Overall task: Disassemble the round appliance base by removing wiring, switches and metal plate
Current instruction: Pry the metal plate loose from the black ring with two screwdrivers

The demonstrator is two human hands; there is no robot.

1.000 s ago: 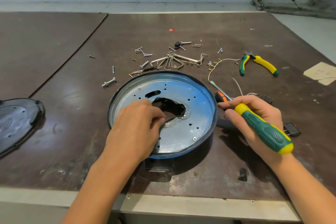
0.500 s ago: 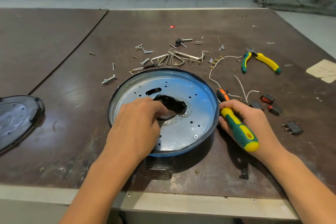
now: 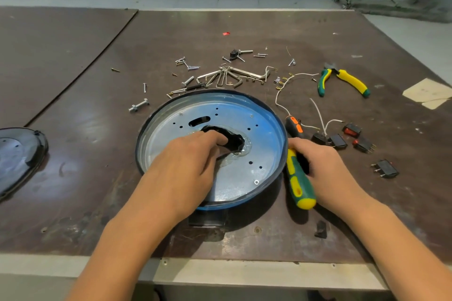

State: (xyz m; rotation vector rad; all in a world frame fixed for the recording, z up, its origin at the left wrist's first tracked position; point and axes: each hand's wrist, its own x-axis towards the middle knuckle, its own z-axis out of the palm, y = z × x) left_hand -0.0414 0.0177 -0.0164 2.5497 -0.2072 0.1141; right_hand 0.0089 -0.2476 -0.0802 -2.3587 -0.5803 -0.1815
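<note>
The round appliance base (image 3: 283, 127) lies open side up near the table's front edge. A shiny metal plate (image 3: 256, 134) with small holes and a jagged central opening sits inside it. My left hand (image 3: 181, 168) rests on the plate with its fingers hooked into the opening, gripping its edge. My right hand (image 3: 327, 166) grips a green and yellow screwdriver (image 3: 297, 183) that lies against the base's right rim. Removed switches (image 3: 352, 129) and white wires (image 3: 320, 117) lie to the right.
Loose screws, bolts and hex keys (image 3: 227, 78) are scattered behind the base. Yellow-green pliers (image 3: 342, 80) lie at back right, an orange-black screwdriver (image 3: 293, 127) by the rim. A black cover (image 3: 17, 154) sits far left, a small black piece (image 3: 320, 228) at front.
My right hand has come down and left with the green screwdriver, from raised above the table to the base's right rim. My left hand has stayed in the plate's opening.
</note>
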